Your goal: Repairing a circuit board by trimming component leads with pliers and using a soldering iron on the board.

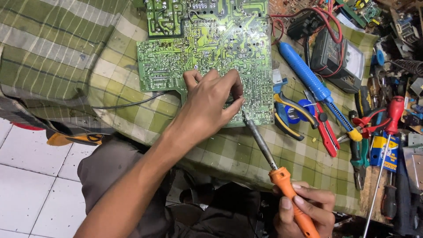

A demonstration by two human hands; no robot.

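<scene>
A large green circuit board (207,48) lies solder side up on a green checked cloth (123,88). My left hand (210,105) rests on the board's near edge, fingers pinched together over the solder joints; whether it holds anything is hidden. My right hand (306,207) grips the orange handle of a soldering iron (273,163). The iron's metal tip points up and left, reaching the board's edge right beside my left fingers.
To the right lie a blue desoldering pump (304,72), yellow-handled pliers (288,117), red-handled cutters (324,128), a red screwdriver (387,141), green-handled pliers and a multimeter (339,57) with red leads. White floor tiles (26,176) show at lower left.
</scene>
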